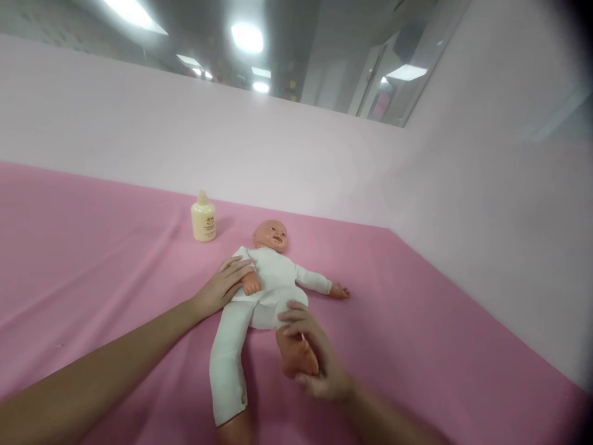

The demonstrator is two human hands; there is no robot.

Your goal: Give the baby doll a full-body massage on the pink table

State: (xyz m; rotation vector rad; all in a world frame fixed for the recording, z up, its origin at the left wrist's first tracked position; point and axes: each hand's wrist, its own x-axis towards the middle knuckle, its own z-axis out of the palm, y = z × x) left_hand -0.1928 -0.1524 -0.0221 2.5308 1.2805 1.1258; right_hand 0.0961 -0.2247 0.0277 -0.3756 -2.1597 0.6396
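Observation:
A baby doll [273, 272] in a white cloth body lies on its back on the pink cover, head away from me. My left hand [226, 285] rests on the doll's bent arm at its side, fingers stretched out over the sleeve; the thumb is hidden. The doll's small hand [251, 282] shows beside my fingertips. My right hand [319, 355] is closed around the doll's raised foot [296, 355], fingers over the ankle and thumb under the sole. The doll's other leg [228, 364] lies stretched toward me, its foot cut off by the lower edge.
A cream-coloured lotion bottle [204, 219] stands upright left of the doll's head. The pink cover [115, 247] has folds on the left. White padded walls [301, 161] rise behind and on the right, with a window [296, 55] above reflecting ceiling lights.

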